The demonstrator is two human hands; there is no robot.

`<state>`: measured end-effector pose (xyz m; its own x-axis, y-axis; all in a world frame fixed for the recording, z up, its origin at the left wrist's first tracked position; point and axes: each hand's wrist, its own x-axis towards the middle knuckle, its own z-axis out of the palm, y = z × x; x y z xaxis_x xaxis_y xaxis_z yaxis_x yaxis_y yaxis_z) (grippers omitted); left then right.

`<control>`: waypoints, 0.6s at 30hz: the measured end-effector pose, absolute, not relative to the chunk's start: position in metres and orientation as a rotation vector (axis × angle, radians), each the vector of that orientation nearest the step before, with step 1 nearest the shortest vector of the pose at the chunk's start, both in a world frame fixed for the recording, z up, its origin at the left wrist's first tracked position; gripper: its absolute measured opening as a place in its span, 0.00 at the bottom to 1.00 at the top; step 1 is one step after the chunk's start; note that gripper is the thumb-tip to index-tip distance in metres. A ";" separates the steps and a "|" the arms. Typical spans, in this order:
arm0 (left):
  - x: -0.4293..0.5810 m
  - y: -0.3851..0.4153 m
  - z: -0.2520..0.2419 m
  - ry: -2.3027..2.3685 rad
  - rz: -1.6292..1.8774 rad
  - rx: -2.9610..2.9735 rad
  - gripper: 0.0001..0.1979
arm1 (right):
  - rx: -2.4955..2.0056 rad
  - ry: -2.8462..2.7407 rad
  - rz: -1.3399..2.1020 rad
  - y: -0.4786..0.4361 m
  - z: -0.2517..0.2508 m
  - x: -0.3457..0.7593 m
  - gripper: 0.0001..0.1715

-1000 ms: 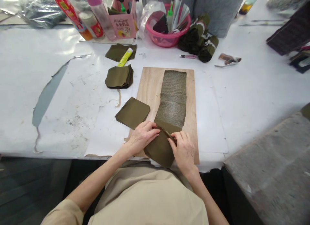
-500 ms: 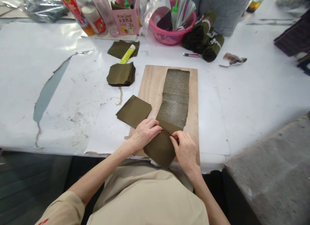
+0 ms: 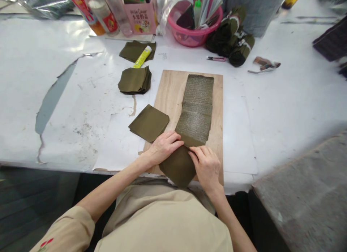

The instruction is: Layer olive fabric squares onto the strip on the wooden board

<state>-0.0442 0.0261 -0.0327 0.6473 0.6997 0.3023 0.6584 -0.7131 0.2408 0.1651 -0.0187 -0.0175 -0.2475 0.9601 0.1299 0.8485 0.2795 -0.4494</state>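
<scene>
A dark olive fabric piece (image 3: 179,167) lies at the near end of a wooden board (image 3: 169,87), its lower corner hanging toward my lap. My left hand (image 3: 166,148) is closed on its upper left edge, fingers pressed together over it. With thumb and index finger, my right hand (image 3: 208,167) pinches the right part of the same edge. Just beyond my fingertips, an olive strip with a glossy, ribbed-looking surface (image 3: 197,100) runs up the board. Left of the board, partly over its edge, sits a small stack of olive fabric squares (image 3: 149,122).
More olive fabric stacks (image 3: 132,80) sit farther left, a yellow tube (image 3: 142,56) on the back one. Behind the board stand a pink basin (image 3: 189,38), a pink box (image 3: 141,18) and dark yarn skeins (image 3: 241,51). Pink-handled snips (image 3: 217,59) lie nearby. A grey padded surface (image 3: 306,194) is at right.
My right fingers have shifted slightly left along the fabric's edge, nearer my left fingertips. My left hand has moved a little to the right. The camera view has shifted slightly.
</scene>
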 end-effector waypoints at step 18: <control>-0.048 0.026 -0.031 1.017 0.618 2.943 0.10 | -1.544 -2.203 0.301 -0.024 -0.038 0.164 0.16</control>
